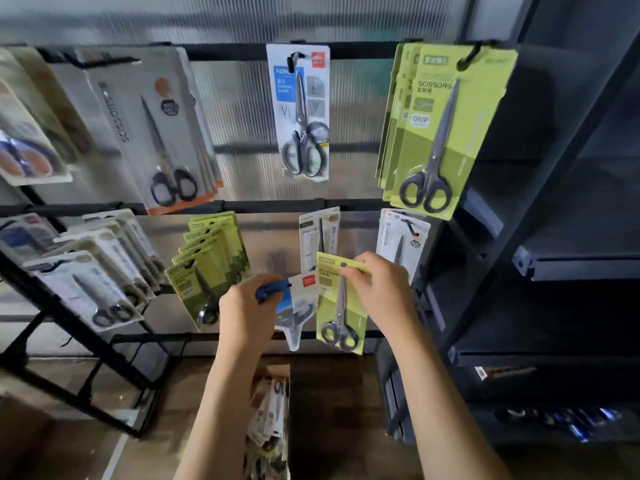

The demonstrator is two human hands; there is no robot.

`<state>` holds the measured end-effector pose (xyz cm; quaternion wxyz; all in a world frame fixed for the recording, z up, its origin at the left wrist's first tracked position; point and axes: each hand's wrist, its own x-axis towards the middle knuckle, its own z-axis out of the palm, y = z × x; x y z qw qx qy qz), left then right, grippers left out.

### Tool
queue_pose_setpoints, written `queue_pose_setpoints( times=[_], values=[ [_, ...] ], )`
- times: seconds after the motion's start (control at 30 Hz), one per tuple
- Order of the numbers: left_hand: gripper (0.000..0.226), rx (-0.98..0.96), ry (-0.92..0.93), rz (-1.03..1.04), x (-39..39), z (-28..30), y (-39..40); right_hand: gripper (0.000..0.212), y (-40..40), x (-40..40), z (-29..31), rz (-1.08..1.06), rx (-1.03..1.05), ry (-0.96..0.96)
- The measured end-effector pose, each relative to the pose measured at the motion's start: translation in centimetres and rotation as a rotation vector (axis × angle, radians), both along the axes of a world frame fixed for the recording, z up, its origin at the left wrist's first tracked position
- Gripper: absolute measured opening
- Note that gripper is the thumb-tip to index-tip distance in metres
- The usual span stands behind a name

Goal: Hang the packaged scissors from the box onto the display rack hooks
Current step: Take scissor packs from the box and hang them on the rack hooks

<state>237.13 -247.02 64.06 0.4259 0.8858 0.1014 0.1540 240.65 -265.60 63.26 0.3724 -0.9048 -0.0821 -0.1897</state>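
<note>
Now right hand (375,289) pinches green scissors pack (341,303); left hand (247,306) grips blue-white pack (298,306)

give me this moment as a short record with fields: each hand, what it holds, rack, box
left hand: left hand grips a white and blue scissors pack by its top
right hand: right hand pinches the top of a green scissors pack, held upright in front of the rack
upper rail: single white and blue pack on a hook; stack of green packs to its right
lower rail: row of green packs left of the hands
box: cardboard box below, more packs inside
</note>
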Motion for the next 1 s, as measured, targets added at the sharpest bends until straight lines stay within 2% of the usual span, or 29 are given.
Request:
queue_pose_setpoints(
  times=[0.2, 0.6, 1.0],
  values=[
    [0.02, -0.045, -0.064, -0.023, 0.1, 1.5, 1.0, 0.019, 1.1, 0.5, 0.9, 0.027, 0.038, 0.012],
    [0.024, -0.149, 0.028, -0.022, -0.6, -1.0, 3.2, 0.019, 3.1, 1.1, -3.4, 0.154, -0.011, 0.207],
    [0.026, -0.164, 0.057, -0.052, 2.5, -3.1, -0.5, 0.024, -1.7, 1.8, -6.1, 0.005, -0.064, 0.3]
  ],
)
